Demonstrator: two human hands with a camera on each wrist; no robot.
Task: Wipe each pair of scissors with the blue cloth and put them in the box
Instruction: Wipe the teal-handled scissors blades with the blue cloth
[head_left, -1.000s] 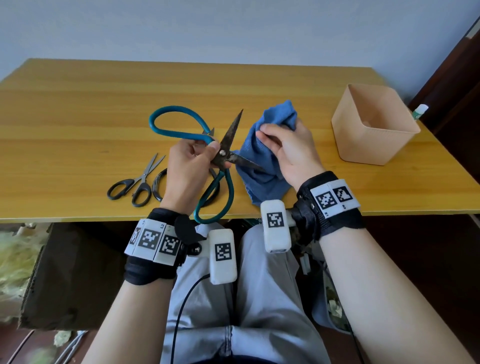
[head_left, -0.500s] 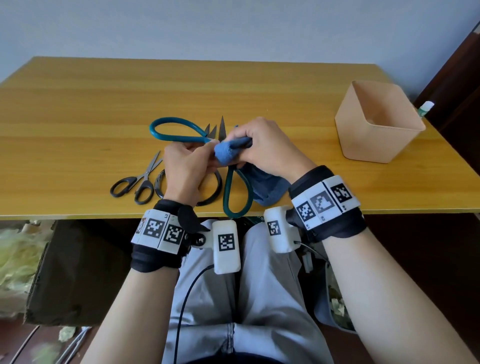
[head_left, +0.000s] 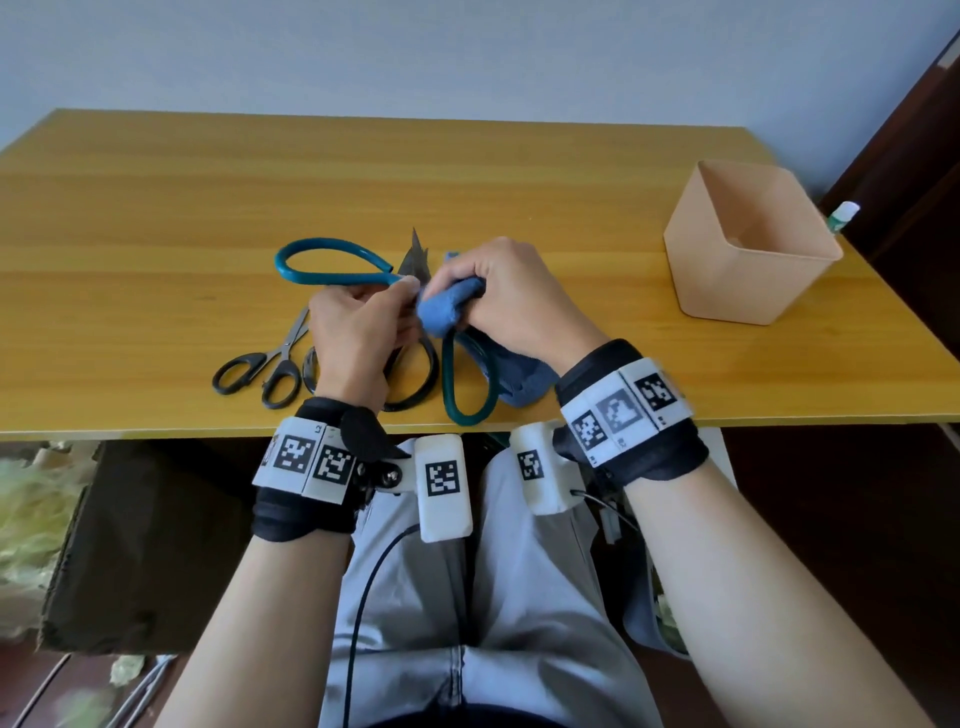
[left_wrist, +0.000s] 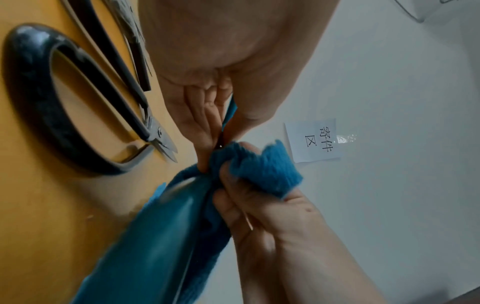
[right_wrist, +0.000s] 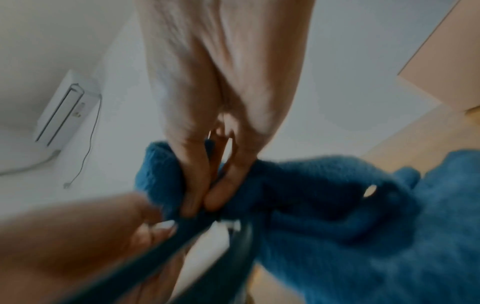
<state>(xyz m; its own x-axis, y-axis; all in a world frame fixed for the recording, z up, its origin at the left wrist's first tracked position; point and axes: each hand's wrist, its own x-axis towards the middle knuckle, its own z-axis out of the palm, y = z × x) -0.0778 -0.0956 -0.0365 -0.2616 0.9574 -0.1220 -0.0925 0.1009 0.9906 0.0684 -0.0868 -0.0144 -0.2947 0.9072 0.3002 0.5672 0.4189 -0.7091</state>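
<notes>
My left hand holds the teal-handled scissors near their pivot above the table's front edge, blades pointing away. My right hand grips the blue cloth, bunched around the scissors by the pivot; the rest of the cloth hangs down toward the table. In the left wrist view the cloth is pinched between right-hand fingers against the teal handle. Small black-handled scissors and large black-handled scissors lie on the table under my left hand. The beige box stands at the right.
The wooden table stretches wide beyond the hands. A small white and green bottle shows behind the box at the table's right edge. My lap is below the table's front edge.
My right hand brought the cloth from the right onto the scissors and closed around them. The open blades came together and now point away, and the cloth has slid slightly along them.
</notes>
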